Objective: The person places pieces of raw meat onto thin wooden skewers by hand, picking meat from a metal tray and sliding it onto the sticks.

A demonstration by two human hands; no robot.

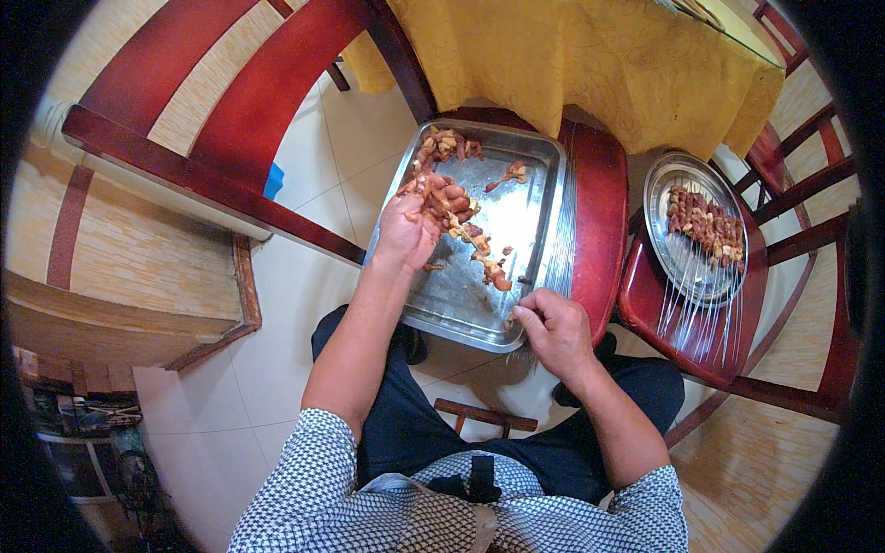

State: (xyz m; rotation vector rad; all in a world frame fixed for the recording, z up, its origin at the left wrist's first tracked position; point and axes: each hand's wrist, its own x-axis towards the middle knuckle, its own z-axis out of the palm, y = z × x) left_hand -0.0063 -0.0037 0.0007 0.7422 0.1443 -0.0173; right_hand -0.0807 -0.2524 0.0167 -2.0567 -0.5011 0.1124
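A skewer threaded with raw meat pieces point(492, 266) slants across a rectangular metal tray point(515, 325). My right hand point(556, 328) pinches its bare lower end near the tray's near right corner. My left hand point(415, 225) is over the tray's left side at the skewer's upper end, its sauce-coated fingers curled around meat; the skewer's tip is hidden there. Beyond that hand, a heap of marinated meat point(442, 144) fills the far left corner. One loose piece of meat point(508, 176) lies apart on the tray floor. Thin bare skewers point(570, 221) lie bundled along the tray's right side.
The tray rests on a red wooden chair seat point(600, 221). To the right, an oval metal platter point(657, 183) of loaded skewers point(705, 225) sits on another chair point(639, 297), handles overhanging. A yellow tablecloth point(588, 62) hangs beyond. A red chair back point(276, 76) rises at left.
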